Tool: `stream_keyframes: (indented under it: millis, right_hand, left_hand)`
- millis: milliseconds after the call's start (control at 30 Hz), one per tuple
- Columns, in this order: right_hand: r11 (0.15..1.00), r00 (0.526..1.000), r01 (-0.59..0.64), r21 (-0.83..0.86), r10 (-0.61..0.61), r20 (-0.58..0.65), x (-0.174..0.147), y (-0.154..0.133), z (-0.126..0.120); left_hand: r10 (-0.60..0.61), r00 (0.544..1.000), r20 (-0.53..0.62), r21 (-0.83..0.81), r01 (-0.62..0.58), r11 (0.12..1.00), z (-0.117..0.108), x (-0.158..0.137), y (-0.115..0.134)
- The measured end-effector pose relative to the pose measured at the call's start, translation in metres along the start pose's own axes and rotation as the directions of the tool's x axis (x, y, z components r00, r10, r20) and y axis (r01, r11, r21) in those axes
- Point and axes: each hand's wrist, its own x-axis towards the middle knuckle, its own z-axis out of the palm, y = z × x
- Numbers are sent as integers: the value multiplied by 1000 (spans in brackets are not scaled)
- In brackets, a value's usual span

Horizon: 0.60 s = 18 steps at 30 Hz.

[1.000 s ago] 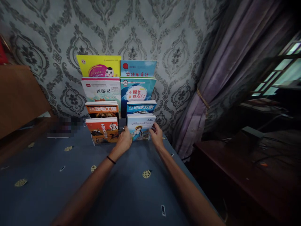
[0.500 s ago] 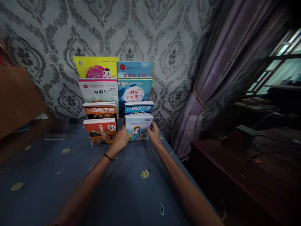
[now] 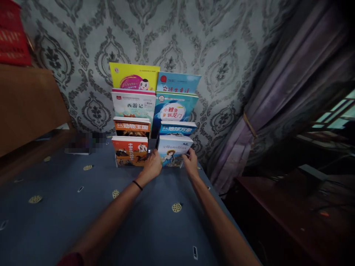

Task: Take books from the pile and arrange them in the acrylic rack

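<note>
My left hand (image 3: 153,165) is closed at the left edge of a light blue book (image 3: 174,147) with a girl in a hat on its cover. Its right edge is gripped by my right hand (image 3: 190,162), thumb in front and fingers around the side. The book leans upright in the front row of a tiered stand, in front of a blue book (image 3: 178,128). To the left stands an orange-red book (image 3: 130,149), with another orange book (image 3: 132,127) behind it. Most of the stand is hidden by books.
Farther back lean a yellow book (image 3: 133,75), a white book (image 3: 133,103) and two blue books. A dark blue cloth (image 3: 116,225) with pineapple prints lies below. Patterned wall behind, purple curtain (image 3: 235,147) and dark red table (image 3: 266,207) right, brown box (image 3: 30,107) left.
The view has swung left, so the books and hands appear farther right. Both hands stay at the light blue book's sides; the left has dropped slightly along its edge.
</note>
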Motion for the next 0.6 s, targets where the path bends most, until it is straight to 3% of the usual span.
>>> stream_keyframes:
  millis: [133, 200, 267, 333, 400, 467, 600]
  right_hand:
    - [990, 992, -124, 71, 124, 1, 2, -9, -1]
    - [991, 993, -116, 61, 117, -16, 4, -20, -5]
    - [1000, 996, -21, -20, 19, -88, 6, -40, -10]
    - [974, 977, 134, -185, -161, -143, 8, -66, -15]
    - [889, 938, 298, -347, -341, -68, 10, -94, -16]
    - [796, 900, 415, -440, -432, 66, 14, -117, -12]
    - [692, 847, 532, -488, -437, 303, 20, -136, 4]
  left_hand:
    - [35, 999, -30, -59, -37, 998, 5, -3, -6]
    - [60, 994, -89, -130, -72, 989, 6, -4, -8]
    - [93, 982, -164, -229, -129, 965, 5, -5, -9]
    - [128, 969, -212, -307, -191, 932, 4, -6, -9]
    - [157, 961, -229, -348, -231, 909, 2, -6, -8]
    - [173, 958, -230, -368, -250, 896, 2, -6, -8]
    - [183, 958, -219, -385, -257, 886, 7, -3, -11]
